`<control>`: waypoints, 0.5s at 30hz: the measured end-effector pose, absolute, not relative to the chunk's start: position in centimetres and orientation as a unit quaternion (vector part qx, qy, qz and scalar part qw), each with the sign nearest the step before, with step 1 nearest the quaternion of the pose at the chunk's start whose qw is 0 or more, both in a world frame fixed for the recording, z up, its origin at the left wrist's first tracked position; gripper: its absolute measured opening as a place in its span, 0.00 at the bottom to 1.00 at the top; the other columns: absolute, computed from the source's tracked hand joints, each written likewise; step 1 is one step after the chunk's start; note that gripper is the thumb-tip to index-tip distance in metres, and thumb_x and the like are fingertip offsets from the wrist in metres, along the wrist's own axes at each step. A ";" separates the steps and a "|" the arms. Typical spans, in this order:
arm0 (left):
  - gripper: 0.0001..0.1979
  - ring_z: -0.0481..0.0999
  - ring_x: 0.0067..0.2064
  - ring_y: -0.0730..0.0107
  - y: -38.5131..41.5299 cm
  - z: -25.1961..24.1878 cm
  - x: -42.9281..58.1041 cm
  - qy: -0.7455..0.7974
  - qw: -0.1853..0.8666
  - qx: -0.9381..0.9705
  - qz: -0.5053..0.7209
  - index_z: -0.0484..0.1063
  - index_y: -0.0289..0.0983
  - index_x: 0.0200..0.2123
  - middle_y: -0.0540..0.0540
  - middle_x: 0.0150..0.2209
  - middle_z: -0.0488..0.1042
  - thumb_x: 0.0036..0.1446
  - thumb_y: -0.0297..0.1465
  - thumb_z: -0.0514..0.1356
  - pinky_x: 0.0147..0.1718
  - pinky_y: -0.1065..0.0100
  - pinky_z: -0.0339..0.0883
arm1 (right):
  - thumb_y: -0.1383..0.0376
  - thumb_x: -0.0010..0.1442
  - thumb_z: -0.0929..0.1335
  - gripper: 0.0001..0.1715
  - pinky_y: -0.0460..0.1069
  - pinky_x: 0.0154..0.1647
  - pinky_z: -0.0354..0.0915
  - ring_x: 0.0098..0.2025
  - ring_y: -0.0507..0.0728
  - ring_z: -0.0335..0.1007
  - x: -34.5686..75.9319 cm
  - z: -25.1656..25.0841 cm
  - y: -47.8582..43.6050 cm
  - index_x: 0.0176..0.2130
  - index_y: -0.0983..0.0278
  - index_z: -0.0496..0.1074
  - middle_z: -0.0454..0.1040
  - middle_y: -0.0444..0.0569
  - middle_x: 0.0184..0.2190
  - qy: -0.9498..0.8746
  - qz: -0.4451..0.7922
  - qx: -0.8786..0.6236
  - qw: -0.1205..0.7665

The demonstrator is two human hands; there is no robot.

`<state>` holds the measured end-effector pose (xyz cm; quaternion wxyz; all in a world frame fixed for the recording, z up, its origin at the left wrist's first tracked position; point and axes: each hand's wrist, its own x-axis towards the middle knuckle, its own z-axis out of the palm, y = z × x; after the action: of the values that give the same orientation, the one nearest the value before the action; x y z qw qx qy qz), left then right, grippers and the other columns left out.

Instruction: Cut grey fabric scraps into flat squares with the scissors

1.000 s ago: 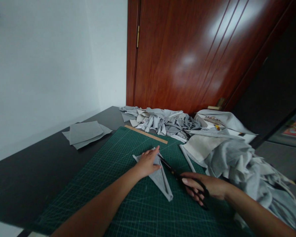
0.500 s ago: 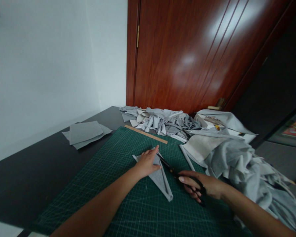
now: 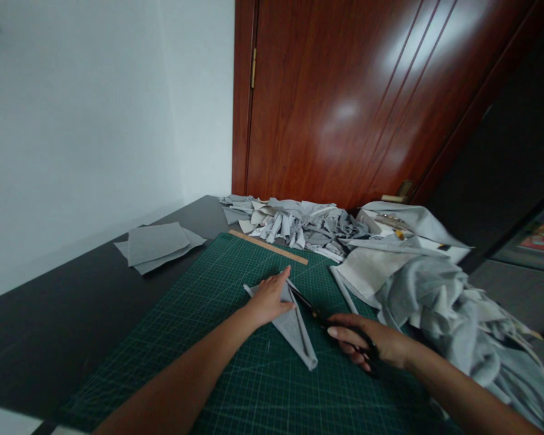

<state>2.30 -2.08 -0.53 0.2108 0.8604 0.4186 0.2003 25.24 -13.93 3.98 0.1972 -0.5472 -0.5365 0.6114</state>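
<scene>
My left hand (image 3: 269,300) lies with its fingers stretched out over a small grey piece of fabric (image 3: 295,334), pressing it onto the green cutting mat (image 3: 236,368). The fabric narrows toward me, and its right edge looks curled or folded. In my right hand (image 3: 360,341) are black-handled scissors (image 3: 317,314), my fingers wrapped through the handles. Their blades point away to the upper left and reach the fabric's right edge, close to my left fingertips. How far the blades are parted I cannot tell.
A wooden ruler (image 3: 268,246) lies along the mat's far edge. Behind it are heaped grey fabric scraps (image 3: 299,223). Flat grey pieces (image 3: 158,244) lie on the dark table (image 3: 104,302) at left. Crumpled grey cloth (image 3: 439,302) and a white box (image 3: 376,223) stand at right.
Almost nothing differs. My left hand stays on the fabric, and my right hand with the scissors has shifted only very slightly.
</scene>
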 end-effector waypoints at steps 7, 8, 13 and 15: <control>0.18 0.66 0.56 0.61 -1.3 -1.0 1.7 0.457 0.176 0.834 0.253 0.66 0.37 0.48 0.41 0.51 0.67 0.53 0.23 0.60 0.58 0.62 0.60 | 0.38 0.46 0.72 0.35 0.41 0.15 0.54 0.18 0.45 0.56 25.3 4.1 -13.9 0.36 0.62 0.63 0.59 0.35 0.20 -0.514 0.620 -0.557 0.204; 0.16 0.65 0.56 0.61 -1.3 -0.9 1.6 0.457 0.165 0.840 0.242 0.67 0.38 0.47 0.42 0.50 0.67 0.53 0.24 0.59 0.58 0.61 0.60 | 0.38 0.46 0.72 0.35 0.41 0.15 0.54 0.18 0.45 0.56 25.3 4.2 -13.8 0.36 0.62 0.63 0.60 0.35 0.20 -0.510 0.622 -0.558 0.203; 0.25 0.59 0.61 0.57 -1.4 -0.8 1.7 0.434 0.150 0.865 0.201 0.62 0.36 0.58 0.40 0.58 0.66 0.57 0.29 0.59 0.62 0.58 0.53 | 0.37 0.46 0.71 0.35 0.40 0.15 0.56 0.18 0.45 0.57 25.3 4.5 -13.7 0.35 0.62 0.63 0.62 0.35 0.21 -0.516 0.630 -0.548 0.192; 0.31 0.57 0.63 0.56 -1.3 -0.9 1.8 0.434 0.159 0.866 0.193 0.57 0.34 0.63 0.39 0.61 0.64 0.57 0.30 0.60 0.63 0.59 0.51 | 0.37 0.47 0.70 0.34 0.41 0.15 0.57 0.18 0.45 0.59 25.5 4.4 -13.6 0.34 0.63 0.63 0.63 0.36 0.21 -0.529 0.628 -0.542 0.180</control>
<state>1.77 -1.34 -0.91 0.1585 0.8656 0.4342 0.1926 25.50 -13.60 4.38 0.1796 -0.5416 -0.5295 0.6277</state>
